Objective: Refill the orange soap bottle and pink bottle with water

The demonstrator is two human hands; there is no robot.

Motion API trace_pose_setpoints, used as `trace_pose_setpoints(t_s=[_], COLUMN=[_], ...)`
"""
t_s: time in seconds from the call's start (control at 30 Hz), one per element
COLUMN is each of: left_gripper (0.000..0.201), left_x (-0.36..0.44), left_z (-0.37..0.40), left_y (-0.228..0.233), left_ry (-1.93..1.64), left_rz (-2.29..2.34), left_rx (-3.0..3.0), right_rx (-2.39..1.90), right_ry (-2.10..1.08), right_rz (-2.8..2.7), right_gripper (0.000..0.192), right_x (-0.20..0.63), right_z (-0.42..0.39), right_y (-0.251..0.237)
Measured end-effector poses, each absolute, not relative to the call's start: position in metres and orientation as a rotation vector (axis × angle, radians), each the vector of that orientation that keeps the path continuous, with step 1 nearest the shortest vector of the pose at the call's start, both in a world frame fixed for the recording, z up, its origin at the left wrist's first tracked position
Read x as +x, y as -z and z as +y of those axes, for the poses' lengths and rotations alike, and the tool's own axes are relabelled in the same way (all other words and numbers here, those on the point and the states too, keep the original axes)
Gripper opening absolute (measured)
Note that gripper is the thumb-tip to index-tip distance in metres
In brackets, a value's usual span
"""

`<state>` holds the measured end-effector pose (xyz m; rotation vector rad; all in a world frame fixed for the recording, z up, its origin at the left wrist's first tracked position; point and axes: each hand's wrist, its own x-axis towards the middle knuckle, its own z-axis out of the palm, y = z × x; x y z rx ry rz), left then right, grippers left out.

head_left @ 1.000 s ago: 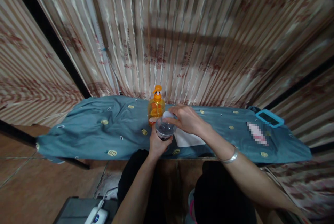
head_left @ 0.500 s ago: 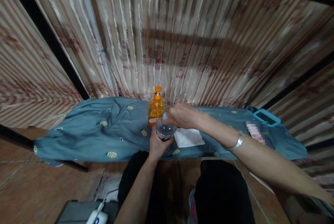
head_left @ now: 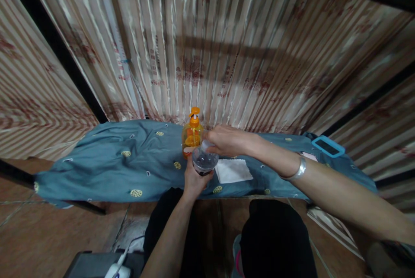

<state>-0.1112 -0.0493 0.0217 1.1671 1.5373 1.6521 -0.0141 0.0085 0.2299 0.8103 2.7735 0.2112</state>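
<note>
Clear plastic bottle (head_left: 205, 164), held in left hand (head_left: 193, 181) nearer than orange pump bottle (head_left: 192, 134) and pinched by right hand (head_left: 225, 140) at white cap (head_left: 206, 145), apparently not yet uncapped.

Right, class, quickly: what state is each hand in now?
Left hand: closed, holding the clear, rounded plastic bottle.
Right hand: closed on that bottle's whitish top.

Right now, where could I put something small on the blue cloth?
The widest bare stretch of blue cloth lies left of the orange pump bottle, out to the cloth's left end, though wrinkled. Crowded in the middle: clear bottle, left hand, right hand and white sheet. Right of the sheet, the right arm crosses in front.
</note>
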Motion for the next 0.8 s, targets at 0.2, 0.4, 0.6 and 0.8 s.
trace_pose_setpoints(t_s=[0.2, 0.4, 0.6, 0.8], left_gripper=[0.077, 0.076, 0.079, 0.081], left_x=[-0.1118, -0.1114, -0.111, -0.1107], left_z=[-0.048, -0.0479, -0.0489, -0.0497], left_y=[-0.0197, -0.0207, -0.0245, -0.026], left_ry=[-1.621, -1.611, -1.617, -1.592], left_rz=[1.575, 1.612, 1.596, 1.603], left_rx=[1.188, 1.18, 1.165, 1.145], right_rx=[0.853, 0.799, 0.808, 0.81], right_ry=[-0.226, -0.23, -0.215, -0.239], right_rz=[2.782, 2.737, 2.776, 2.744], right_gripper=[0.045, 0.023, 0.045, 0.026], right_x=[-0.0178, -0.0198, -0.018, -0.0169], right_z=[0.006, 0.0072, 0.0079, 0.0106], right_y=[-0.2323, -0.2308, -0.2319, -0.2263])
